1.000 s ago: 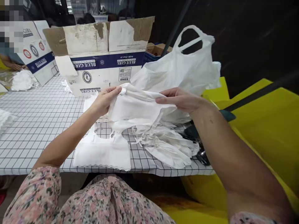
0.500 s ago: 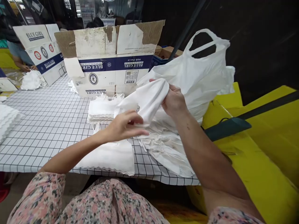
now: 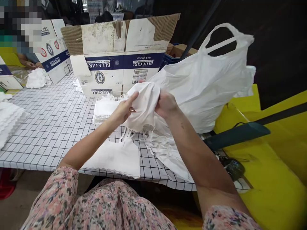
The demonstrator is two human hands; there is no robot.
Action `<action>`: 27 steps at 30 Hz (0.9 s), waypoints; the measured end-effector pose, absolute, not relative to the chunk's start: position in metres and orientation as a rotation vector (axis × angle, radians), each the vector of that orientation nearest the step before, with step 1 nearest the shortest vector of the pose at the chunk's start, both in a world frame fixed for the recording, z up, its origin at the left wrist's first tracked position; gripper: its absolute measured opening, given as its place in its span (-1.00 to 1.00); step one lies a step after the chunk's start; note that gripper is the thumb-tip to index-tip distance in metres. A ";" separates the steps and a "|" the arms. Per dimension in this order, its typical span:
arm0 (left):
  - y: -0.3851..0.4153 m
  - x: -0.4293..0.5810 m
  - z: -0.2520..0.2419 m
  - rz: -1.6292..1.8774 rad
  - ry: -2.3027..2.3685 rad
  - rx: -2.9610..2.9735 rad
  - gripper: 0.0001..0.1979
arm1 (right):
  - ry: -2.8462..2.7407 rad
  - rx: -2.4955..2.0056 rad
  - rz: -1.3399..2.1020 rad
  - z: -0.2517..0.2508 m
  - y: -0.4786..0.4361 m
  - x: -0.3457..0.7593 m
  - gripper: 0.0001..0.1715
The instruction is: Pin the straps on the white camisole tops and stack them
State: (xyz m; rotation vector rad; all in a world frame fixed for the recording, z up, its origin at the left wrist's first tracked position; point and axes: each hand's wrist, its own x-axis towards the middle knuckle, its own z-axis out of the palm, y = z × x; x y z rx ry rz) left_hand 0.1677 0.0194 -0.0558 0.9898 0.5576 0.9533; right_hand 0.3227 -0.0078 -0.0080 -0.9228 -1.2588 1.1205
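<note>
Both my hands hold one white cloth pouch (image 3: 144, 107) up over the checked table (image 3: 52, 127). My left hand (image 3: 124, 110) pinches its left side, thumb on top. My right hand (image 3: 165, 103) is closed on its right side. Thin white strings hang from the pouch's lower edge. Under it lies a flat white piece with a scalloped edge (image 3: 115, 159) at the table's near edge. A loose heap of white cloth pieces (image 3: 165, 150) lies to the right of that. A neat stack of folded white pieces (image 3: 104, 110) sits behind my left hand.
A large white plastic bag (image 3: 206, 83) stands right of my hands. An open "Blue Girl" cardboard box (image 3: 120, 64) stands at the back. Yellow bins (image 3: 275, 166) fill the right side. Another person (image 3: 26, 60) works at the far left beside more boxes and white cloth.
My left hand rose from below the pouch and took hold of its left side. The pouch is now bunched between both hands, closer together than a second ago.
</note>
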 end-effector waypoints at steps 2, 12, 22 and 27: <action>0.029 0.169 -0.048 0.859 0.583 0.937 -0.52 | -1.269 -0.946 1.062 -0.008 -0.007 0.328 -0.64; 0.034 0.159 0.022 0.955 0.497 1.539 -0.81 | -1.567 -1.225 0.917 -0.001 -0.013 0.383 -0.43; 0.071 0.086 0.022 1.082 0.733 1.684 -0.71 | -1.453 -0.920 1.038 0.043 -0.012 0.343 -0.58; 0.078 0.041 0.017 1.033 0.849 1.659 -0.64 | -1.439 -0.902 1.044 0.050 -0.011 0.360 -0.49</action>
